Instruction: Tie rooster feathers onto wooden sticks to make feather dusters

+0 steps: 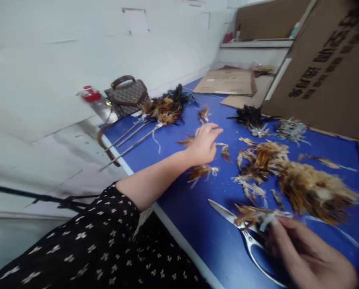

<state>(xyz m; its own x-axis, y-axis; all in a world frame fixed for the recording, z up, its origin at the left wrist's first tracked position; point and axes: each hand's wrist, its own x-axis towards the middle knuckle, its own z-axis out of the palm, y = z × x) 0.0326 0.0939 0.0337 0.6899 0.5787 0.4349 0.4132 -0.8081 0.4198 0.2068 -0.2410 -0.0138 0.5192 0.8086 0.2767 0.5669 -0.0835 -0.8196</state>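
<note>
My right hand [312,249] is closed, thumb and fingers pinching the pale tied end of a small brown feather bunch [248,214]. Beneath that bunch lie silver scissors [224,210], their handles partly hidden by the hand. My left hand [205,142] reaches across the blue table with its fingers stretched out, and nothing shows in it. Close around it are a small feather tuft [225,153], a tied feather bunch [200,171] and another tied bunch [204,114]. A loose pile of brown feathers [270,154] and a large fluffy tan feather bundle [315,188] lie to the right.
Feather-topped sticks [131,148] lie at the left, beside a checked handbag [128,96] and a red-capped bottle [96,104]. Black feathers [250,120] lie farther back. Flat cardboard [224,81] rests at the back; a large cardboard panel [324,80] stands right.
</note>
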